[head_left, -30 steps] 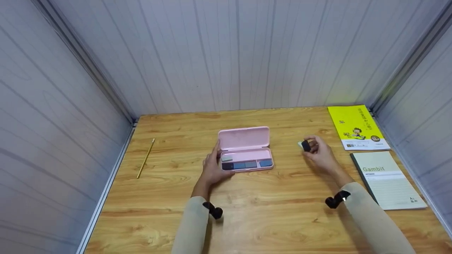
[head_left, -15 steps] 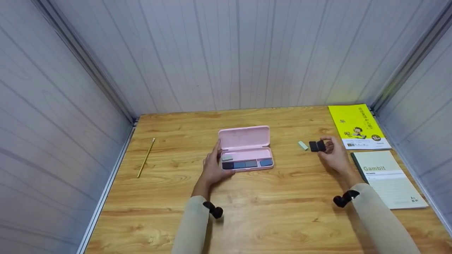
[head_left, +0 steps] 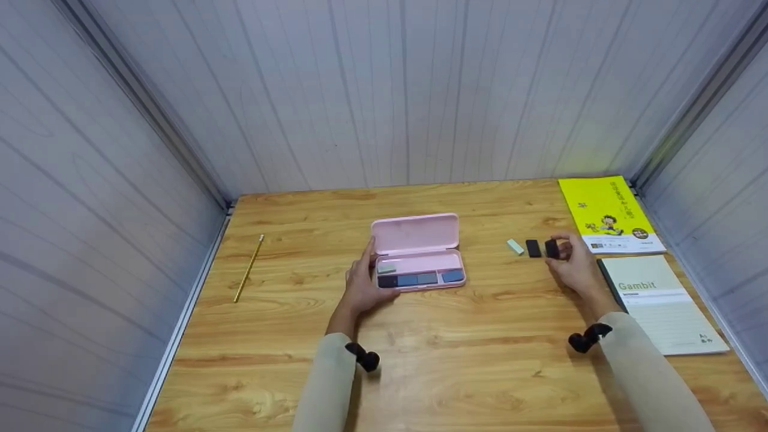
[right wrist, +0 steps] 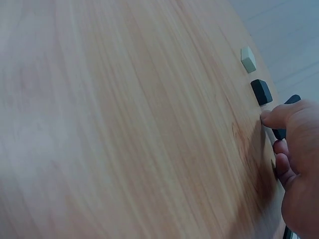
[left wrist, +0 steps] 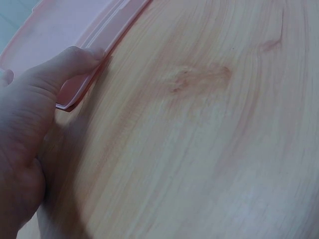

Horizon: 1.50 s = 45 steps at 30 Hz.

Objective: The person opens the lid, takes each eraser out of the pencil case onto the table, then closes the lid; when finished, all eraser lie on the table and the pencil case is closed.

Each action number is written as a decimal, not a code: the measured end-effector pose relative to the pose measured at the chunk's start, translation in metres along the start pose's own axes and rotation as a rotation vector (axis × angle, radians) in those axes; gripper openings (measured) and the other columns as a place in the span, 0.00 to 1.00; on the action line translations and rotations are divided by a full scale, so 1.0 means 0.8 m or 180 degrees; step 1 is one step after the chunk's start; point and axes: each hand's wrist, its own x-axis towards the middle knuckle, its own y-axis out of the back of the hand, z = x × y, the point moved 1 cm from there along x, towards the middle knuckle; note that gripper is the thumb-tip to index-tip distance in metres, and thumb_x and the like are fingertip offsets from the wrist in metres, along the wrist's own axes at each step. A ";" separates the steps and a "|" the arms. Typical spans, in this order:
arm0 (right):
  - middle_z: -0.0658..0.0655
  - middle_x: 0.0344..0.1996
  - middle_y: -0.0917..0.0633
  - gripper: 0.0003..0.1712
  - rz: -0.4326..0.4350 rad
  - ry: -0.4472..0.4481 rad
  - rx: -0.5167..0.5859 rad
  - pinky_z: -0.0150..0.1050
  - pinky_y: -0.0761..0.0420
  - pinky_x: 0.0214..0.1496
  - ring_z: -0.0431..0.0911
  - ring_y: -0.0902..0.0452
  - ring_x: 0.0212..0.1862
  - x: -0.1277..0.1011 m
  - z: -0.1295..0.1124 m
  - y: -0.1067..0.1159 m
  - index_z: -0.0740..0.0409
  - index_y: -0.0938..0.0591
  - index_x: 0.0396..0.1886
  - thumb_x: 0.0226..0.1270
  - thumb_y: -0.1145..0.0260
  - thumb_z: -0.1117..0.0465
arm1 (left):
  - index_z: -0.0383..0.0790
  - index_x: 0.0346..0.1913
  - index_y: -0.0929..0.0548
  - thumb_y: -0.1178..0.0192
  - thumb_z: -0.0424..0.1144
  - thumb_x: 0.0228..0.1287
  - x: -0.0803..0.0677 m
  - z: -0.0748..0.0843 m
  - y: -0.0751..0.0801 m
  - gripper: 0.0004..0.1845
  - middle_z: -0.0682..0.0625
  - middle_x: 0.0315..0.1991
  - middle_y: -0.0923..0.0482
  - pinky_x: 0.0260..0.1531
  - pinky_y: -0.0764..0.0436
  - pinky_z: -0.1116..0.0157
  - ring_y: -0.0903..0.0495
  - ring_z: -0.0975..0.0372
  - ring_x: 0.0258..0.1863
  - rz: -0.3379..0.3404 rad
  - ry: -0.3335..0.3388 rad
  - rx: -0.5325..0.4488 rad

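Note:
My left hand grips the left end of an open pink pencil case, thumb along its front edge and fingers at its far left side. In the left wrist view the thumb lies on the rim of the case. Inside the case are a pale green eraser, a black block and several blue-grey blocks. My right hand pinches a black eraser-like block between thumb and fingers. To its left lie another black block and a pale green eraser.
At the back right lies a yellow booklet, with a Gambit notebook in front of it, close to my right wrist. A yellow pencil lies far left. Panel walls border the wooden table.
My right hand has moved right from beside the pale green eraser, which is now fully visible. One black block lies on the table, apart from the one in my fingers. My left hand stays put.

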 end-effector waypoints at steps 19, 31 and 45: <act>0.74 0.59 0.19 0.35 -0.0091 -0.0245 -0.0043 0.24 0.32 0.51 0.57 0.23 0.56 0.007 0.002 0.007 0.67 0.29 0.79 0.76 0.30 0.71 | 0.54 0.95 0.52 0.09 0.45 0.48 0.000 -0.001 0.000 0.77 0.43 0.77 0.20 0.86 0.46 0.37 0.29 0.46 0.76 -0.0035 -0.0032 0.0036; 0.76 0.63 0.22 0.37 -0.0190 -0.0291 -0.0055 0.31 0.31 0.54 0.60 0.24 0.59 0.008 0.002 0.009 0.67 0.31 0.81 0.77 0.30 0.70 | 0.57 0.95 0.53 0.09 0.47 0.48 -0.001 0.000 0.000 0.77 0.43 0.79 0.21 0.86 0.43 0.39 0.29 0.47 0.77 -0.0008 0.0031 0.0073; 0.73 0.66 0.28 0.35 0.0021 -0.0218 0.0088 0.34 0.29 0.58 0.59 0.26 0.61 0.005 0.001 0.007 0.64 0.28 0.81 0.77 0.30 0.69 | 0.58 0.95 0.53 0.09 0.47 0.49 -0.001 0.001 0.002 0.76 0.44 0.78 0.22 0.87 0.47 0.39 0.29 0.47 0.77 -0.0045 0.0072 0.0083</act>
